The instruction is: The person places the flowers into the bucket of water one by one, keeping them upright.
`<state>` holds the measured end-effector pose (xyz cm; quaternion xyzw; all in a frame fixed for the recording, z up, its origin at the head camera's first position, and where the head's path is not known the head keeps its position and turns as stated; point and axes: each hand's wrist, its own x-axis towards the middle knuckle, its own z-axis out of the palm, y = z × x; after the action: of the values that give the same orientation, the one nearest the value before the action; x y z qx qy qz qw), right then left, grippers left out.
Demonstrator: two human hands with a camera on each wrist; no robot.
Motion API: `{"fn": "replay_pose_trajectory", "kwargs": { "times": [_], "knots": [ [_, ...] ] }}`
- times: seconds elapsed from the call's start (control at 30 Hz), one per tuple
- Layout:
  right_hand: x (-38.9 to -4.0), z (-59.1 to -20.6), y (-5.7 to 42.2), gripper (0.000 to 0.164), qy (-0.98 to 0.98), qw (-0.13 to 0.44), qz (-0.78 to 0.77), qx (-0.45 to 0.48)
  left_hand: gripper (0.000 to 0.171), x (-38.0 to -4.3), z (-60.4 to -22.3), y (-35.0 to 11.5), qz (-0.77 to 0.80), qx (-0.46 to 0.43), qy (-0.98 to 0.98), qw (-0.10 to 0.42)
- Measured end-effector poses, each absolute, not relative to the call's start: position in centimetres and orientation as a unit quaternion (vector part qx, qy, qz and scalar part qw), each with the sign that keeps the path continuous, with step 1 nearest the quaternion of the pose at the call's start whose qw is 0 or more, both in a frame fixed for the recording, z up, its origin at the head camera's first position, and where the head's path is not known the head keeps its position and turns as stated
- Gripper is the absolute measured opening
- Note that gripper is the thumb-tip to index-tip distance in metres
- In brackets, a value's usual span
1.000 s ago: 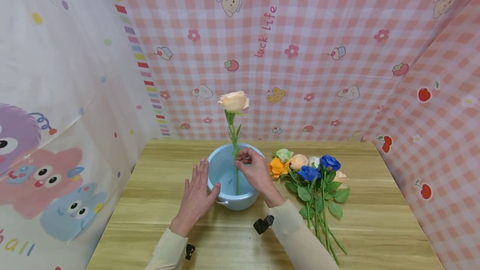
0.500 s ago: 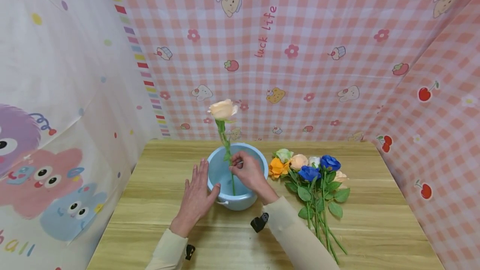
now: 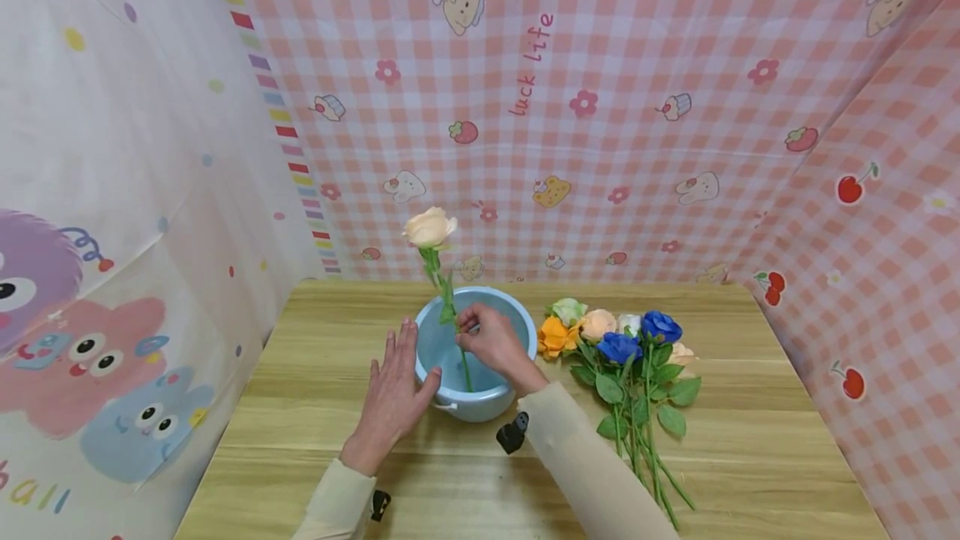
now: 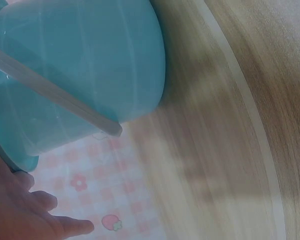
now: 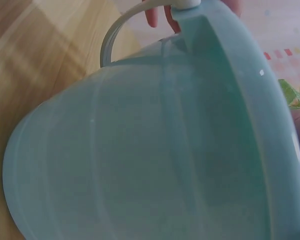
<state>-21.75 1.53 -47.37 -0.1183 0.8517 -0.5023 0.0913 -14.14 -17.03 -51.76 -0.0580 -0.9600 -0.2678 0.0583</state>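
Note:
A light-blue bucket point(image 3: 483, 408) stands upright on the table. My left hand point(image 3: 393, 397) rests against its left rim with the fingers straight; in the left wrist view that hand point(image 4: 25, 205) shows beside the bucket wall point(image 4: 90, 60). Over the bucket's mouth, my right hand point(image 3: 493, 344) pinches the green stem of a pale peach rose point(image 3: 430, 228) between thumb and fingers. The stem's lower end reaches inside the bucket, and the bloom leans left above the far rim. In the right wrist view the bucket wall point(image 5: 130, 150) hides most of the right hand.
Right of the bucket lies a bunch of roses, with blue blooms point(image 3: 619, 347), an orange one point(image 3: 557, 337), a peach one point(image 3: 597, 324) and a pale green one point(image 3: 567, 309). A white handle point(image 4: 55, 92) hangs on the bucket. Printed cloth point(image 3: 645, 148) surrounds the wooden table point(image 3: 300, 407).
The peach rose has tilted left and its bloom has come lower. My right hand has shifted slightly left with the stem. My left hand and the bucket have stayed put.

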Motion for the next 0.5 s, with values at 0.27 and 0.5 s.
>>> {"fn": "replay_pose_trajectory", "kwargs": {
  "times": [0.27, 0.5],
  "knots": [
    [-22.29, -47.51, 1.48, 0.017, 0.855, 0.100, -0.495, -0.119, 0.083, -14.09, -51.61, -17.03, -0.274, -0.055, -0.959, 0.053],
    [-22.69, -47.60, 1.34, 0.016, 0.858, 0.123, -0.486, -0.112, 0.083, -14.10, -51.63, -17.05, -0.278, -0.056, -0.957, 0.053]
  ]
}}
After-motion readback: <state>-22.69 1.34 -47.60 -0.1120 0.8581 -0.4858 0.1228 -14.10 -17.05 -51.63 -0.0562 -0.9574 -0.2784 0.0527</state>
